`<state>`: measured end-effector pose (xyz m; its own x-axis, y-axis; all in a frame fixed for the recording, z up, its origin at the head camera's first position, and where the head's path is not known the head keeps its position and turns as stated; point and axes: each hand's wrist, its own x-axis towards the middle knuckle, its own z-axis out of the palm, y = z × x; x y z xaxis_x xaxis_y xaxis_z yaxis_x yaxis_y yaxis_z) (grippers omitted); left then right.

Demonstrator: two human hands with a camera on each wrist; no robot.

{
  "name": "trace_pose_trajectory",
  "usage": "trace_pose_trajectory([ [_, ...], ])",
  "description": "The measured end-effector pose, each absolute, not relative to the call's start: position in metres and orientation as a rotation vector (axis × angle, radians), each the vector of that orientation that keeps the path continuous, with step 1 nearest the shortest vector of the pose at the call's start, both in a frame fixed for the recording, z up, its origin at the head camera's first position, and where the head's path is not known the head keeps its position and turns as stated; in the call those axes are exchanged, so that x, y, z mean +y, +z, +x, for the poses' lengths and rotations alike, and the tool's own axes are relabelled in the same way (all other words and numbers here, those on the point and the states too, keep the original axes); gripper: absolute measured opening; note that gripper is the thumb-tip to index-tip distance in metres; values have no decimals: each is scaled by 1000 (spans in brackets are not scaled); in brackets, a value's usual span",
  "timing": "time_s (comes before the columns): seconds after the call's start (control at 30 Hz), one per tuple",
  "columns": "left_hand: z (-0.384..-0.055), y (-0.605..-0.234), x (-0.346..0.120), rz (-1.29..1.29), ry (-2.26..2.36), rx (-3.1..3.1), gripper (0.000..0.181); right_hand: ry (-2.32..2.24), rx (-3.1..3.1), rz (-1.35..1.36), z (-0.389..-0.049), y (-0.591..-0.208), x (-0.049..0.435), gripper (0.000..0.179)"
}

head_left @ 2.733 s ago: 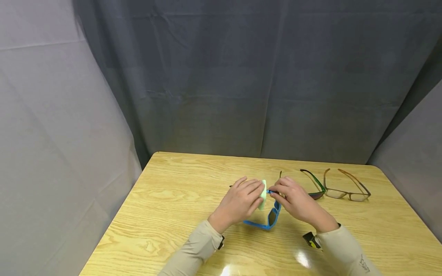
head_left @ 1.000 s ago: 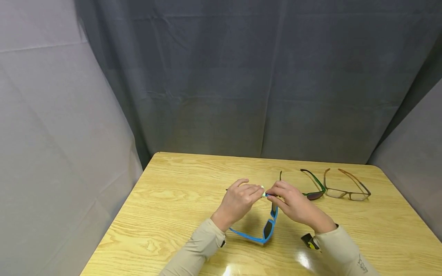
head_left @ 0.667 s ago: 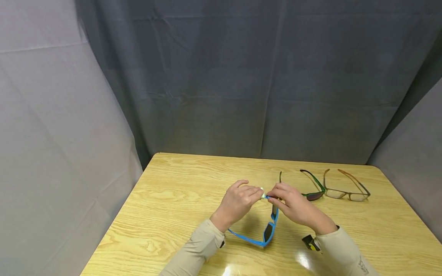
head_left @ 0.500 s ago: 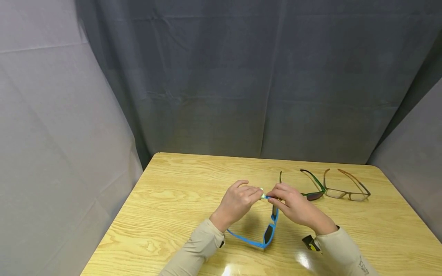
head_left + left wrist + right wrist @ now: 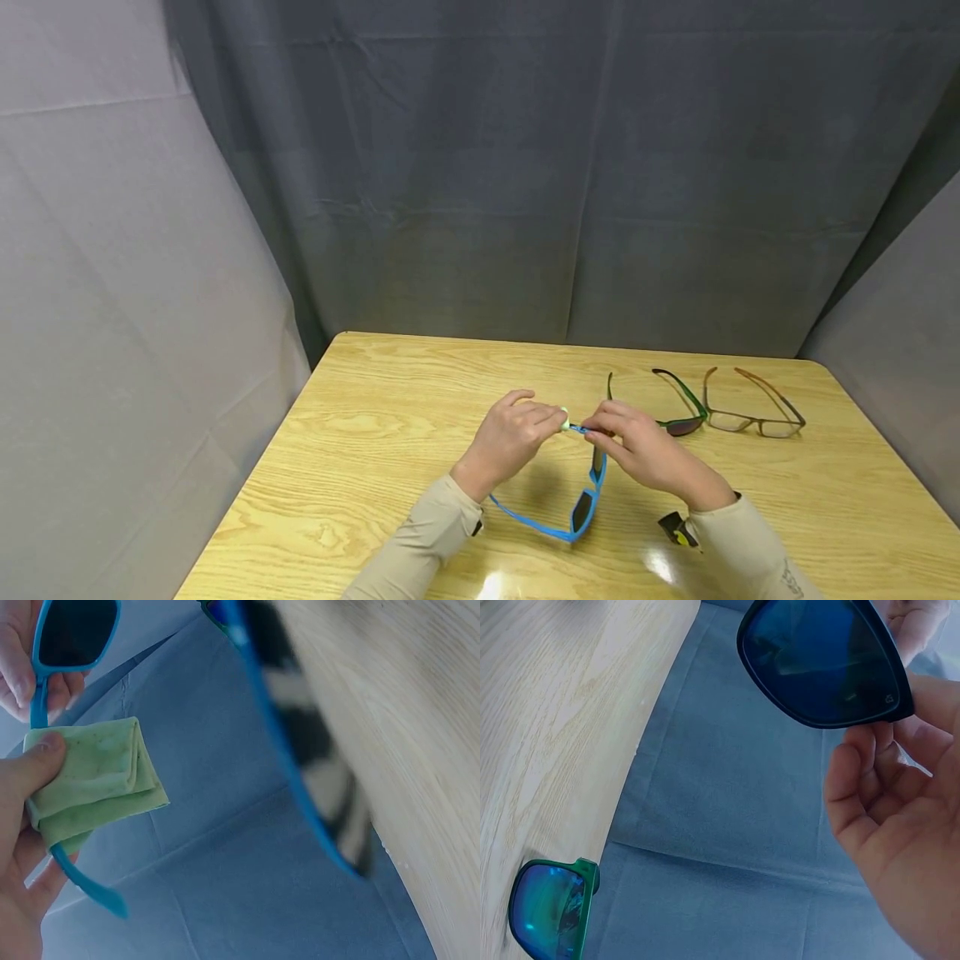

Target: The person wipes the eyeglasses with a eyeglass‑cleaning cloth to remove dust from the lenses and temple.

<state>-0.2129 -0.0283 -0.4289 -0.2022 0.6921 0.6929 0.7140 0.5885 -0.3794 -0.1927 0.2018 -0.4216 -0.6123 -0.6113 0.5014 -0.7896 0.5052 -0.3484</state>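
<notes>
Blue-framed sunglasses (image 5: 582,510) with dark lenses are held above the table, both temples unfolded. My right hand (image 5: 637,447) pinches them near one hinge; in the right wrist view its fingers (image 5: 845,780) curl below the lens corner. A folded light green cloth (image 5: 97,761) wraps around that same temple. My left hand (image 5: 506,439) squeezes the cloth there, its thumb (image 5: 46,754) pressed on top. The curved temple tip (image 5: 97,891) sticks out past the cloth. The other temple (image 5: 525,520) reaches toward the left wrist. In the head view, the fingers mostly hide the cloth.
Green-framed sunglasses (image 5: 684,426) stand behind my right hand, partly hidden by it. Brown-framed eyeglasses (image 5: 750,418) stand to their right with temples unfolded. A small black and yellow item (image 5: 677,528) lies beside the right sleeve. Grey curtains (image 5: 450,183) enclose the wooden table (image 5: 375,392).
The blue sunglasses have come lower and nearer since the first frame, and the cloth has turned from upright. Lately my left hand slid slightly left with the cloth, baring more temple.
</notes>
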Motion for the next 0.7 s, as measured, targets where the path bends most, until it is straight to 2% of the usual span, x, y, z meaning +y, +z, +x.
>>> trace_pose_trajectory([
  [0.7,-218,-428,-42,-1088,-66,-1976,21,766,-2430,1172,-199,-425,208,14],
])
